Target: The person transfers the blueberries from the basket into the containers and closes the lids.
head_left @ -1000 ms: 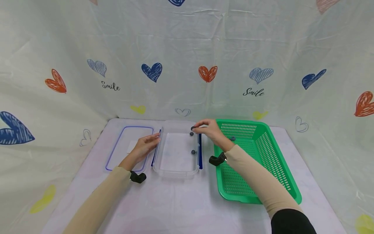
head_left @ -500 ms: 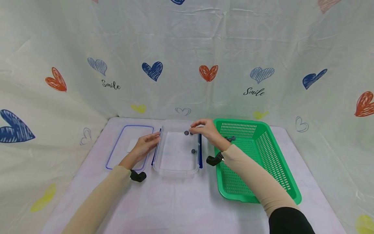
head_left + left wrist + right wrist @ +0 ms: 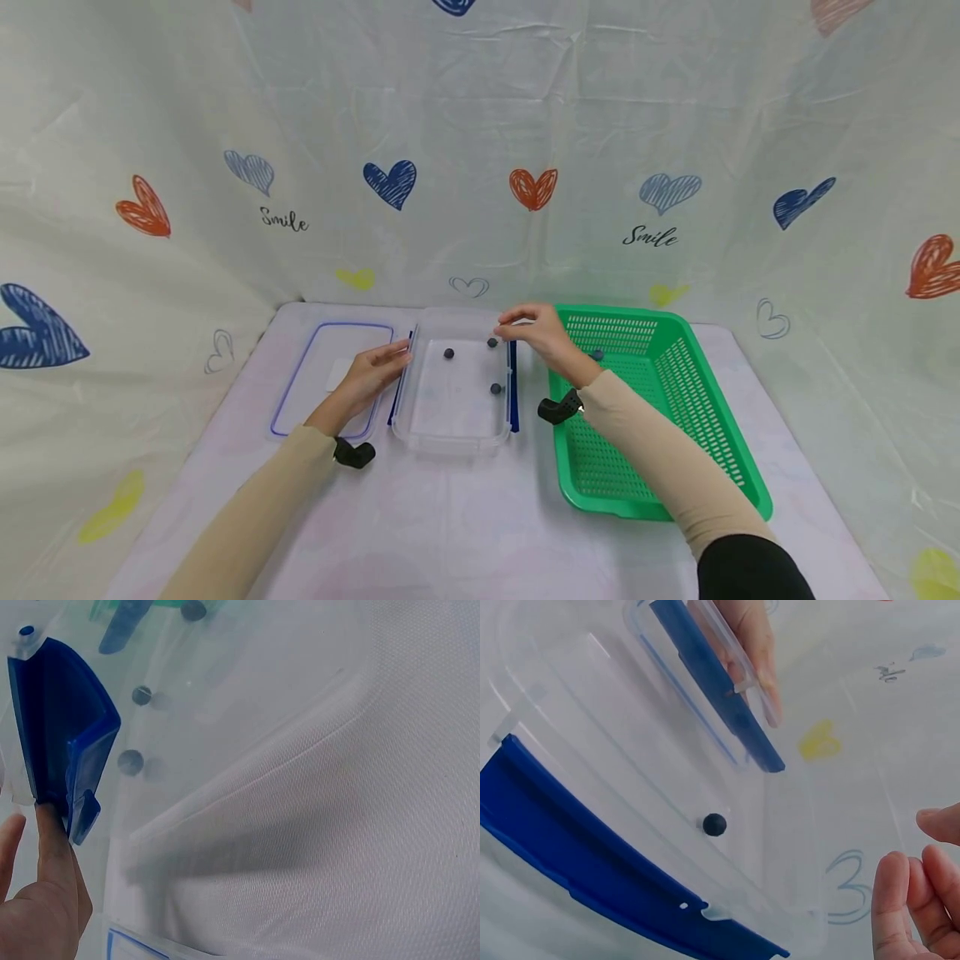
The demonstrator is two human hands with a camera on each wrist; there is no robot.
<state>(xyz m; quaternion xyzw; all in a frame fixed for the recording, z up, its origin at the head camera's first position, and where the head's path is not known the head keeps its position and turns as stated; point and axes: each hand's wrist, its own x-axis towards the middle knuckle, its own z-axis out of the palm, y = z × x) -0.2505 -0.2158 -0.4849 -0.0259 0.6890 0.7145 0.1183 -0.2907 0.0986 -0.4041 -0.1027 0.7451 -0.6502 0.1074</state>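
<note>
A clear plastic box (image 3: 452, 442) with blue side latches stands mid-table, its lid off. Three small dark balls lie inside: one ball (image 3: 448, 353) toward the middle, one ball (image 3: 492, 342) near the back right, and another ball (image 3: 496, 389) by the right wall. My left hand (image 3: 372, 371) rests against the box's left side, and its straight finger touches the open blue latch (image 3: 82, 724). Above the back right corner hovers my right hand (image 3: 536, 333); in the right wrist view its thumb is apart from the fingers (image 3: 891, 900), with nothing between them.
Right of the box is a green plastic basket (image 3: 663, 500); at least one small dark ball (image 3: 597, 355) shows in it, partly behind my right wrist. The blue-edged clear lid (image 3: 307, 392) lies flat at the left, beneath my left forearm. A patterned curtain (image 3: 465, 125) hangs behind.
My right hand has let go of a small dark ball, which has moved left and forward across the box floor. The right hand dipped left, then drew back right. My left hand stays put.
</note>
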